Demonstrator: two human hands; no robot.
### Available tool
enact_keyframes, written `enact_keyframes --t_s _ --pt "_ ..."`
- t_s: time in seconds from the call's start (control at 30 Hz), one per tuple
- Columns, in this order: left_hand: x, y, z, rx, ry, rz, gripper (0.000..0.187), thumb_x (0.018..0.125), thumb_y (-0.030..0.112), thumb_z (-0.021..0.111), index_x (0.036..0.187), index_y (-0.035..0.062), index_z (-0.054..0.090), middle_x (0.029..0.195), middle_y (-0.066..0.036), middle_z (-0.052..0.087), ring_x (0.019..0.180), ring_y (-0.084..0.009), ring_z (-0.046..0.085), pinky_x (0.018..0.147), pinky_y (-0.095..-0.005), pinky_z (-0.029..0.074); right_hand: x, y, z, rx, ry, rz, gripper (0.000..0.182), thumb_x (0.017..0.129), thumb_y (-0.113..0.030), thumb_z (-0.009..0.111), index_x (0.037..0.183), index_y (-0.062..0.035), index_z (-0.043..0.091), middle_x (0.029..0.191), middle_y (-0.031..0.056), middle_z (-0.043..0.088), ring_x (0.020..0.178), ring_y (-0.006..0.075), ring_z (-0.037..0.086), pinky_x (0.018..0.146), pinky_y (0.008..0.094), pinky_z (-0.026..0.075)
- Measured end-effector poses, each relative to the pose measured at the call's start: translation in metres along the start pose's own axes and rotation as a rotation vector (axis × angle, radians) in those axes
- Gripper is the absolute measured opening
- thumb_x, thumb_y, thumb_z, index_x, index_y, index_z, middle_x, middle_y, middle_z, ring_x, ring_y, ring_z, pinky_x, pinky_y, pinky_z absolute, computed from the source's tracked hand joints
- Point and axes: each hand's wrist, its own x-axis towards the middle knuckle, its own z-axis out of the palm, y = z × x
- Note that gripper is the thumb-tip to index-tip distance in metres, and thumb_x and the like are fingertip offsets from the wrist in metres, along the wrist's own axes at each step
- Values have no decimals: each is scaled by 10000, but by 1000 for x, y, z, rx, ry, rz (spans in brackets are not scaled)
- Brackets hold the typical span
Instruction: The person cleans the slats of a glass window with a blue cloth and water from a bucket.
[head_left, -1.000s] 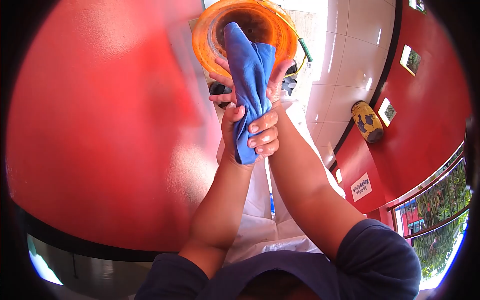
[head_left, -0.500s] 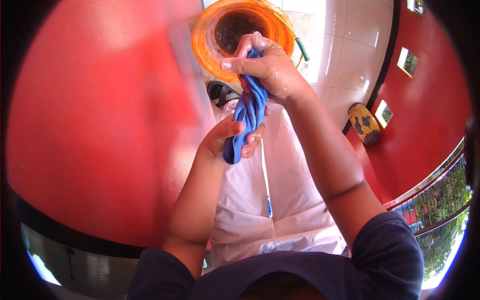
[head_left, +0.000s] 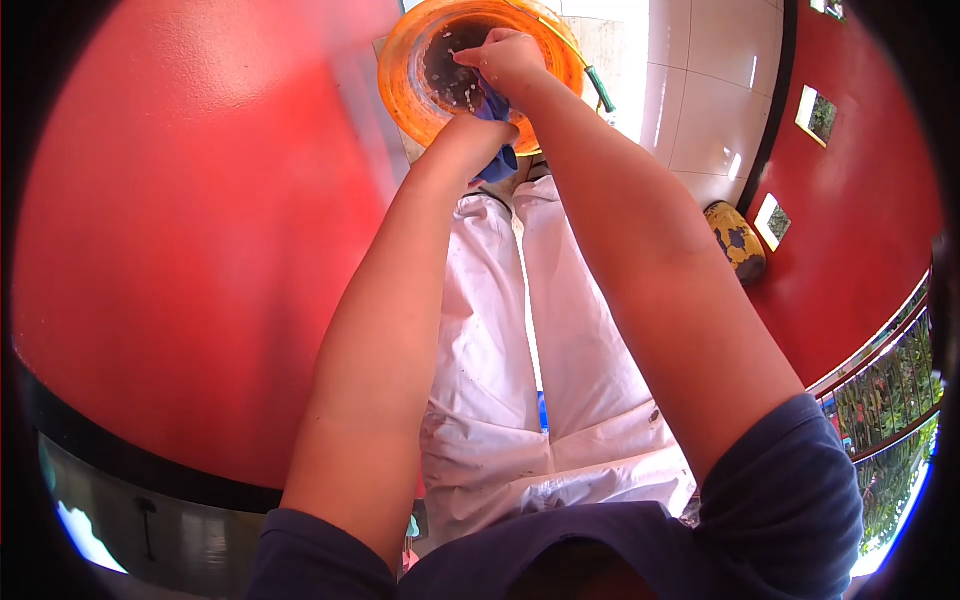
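A wet blue cloth (head_left: 497, 167) is twisted between my two hands, over the near side of an orange bucket (head_left: 400, 85). Closed around the cloth's lower part is my left hand (head_left: 478, 140), with the end of the cloth hanging out below it. My right hand (head_left: 508, 62) grips the upper part, farther out above the bucket's opening. Dark water (head_left: 445, 70) lies inside the bucket, and whitish drops show in front of it. Most of the cloth between the hands is hidden by my fingers and wrists.
A red wall (head_left: 200, 230) rises close on the left. The bucket's handle has a green grip (head_left: 599, 88) on the right. Pale floor tiles (head_left: 725, 90) and a worn yellow drum-like object (head_left: 735, 243) lie farther right, by another red wall (head_left: 860, 200).
Both hands have moved forward with the blue cloth, from above my legs to over the bucket. My arms are stretched out more, and drops now fall by the cloth.
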Motion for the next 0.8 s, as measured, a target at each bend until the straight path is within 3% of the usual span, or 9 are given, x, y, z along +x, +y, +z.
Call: enact_keyframes --t_s 0.13,0.33,0.53,0.63,0.8 --pt "8 7 9 160 143 115 346 789 257 630 1003 -9 679 828 -135 698 778 -234 689 760 -361 514 2 -7 -4 -177 54 5 208 766 -243 784 781 -74 662 766 65 718 697 164 703 701 310 563" --pt "1 18 14 360 235 100 388 811 226 600 1113 -4 679 1085 -213 712 1047 -337 688 892 -396 516 9 -7 -5 -275 63 78 177 724 -210 729 835 -78 691 859 80 737 854 215 713 821 330 556" --pt "-11 23 15 487 283 91 404 852 219 594 1207 32 640 1223 -203 667 1157 -333 642 971 -413 495 24 10 3 -263 124 39 180 729 -217 726 846 -83 697 904 88 735 935 244 698 845 353 550" --pt "-8 21 16 568 332 100 447 866 314 604 1210 29 632 1155 -198 694 1101 -328 670 920 -407 511 21 8 -1 -226 101 83 185 737 -218 733 858 -82 696 915 95 733 942 242 694 845 362 548" --pt "-14 24 19 629 352 93 405 878 268 604 1229 67 622 1192 -158 686 1132 -312 658 948 -412 507 27 19 1 -137 94 113 184 732 -208 752 832 -72 679 881 92 730 906 235 697 828 361 550"
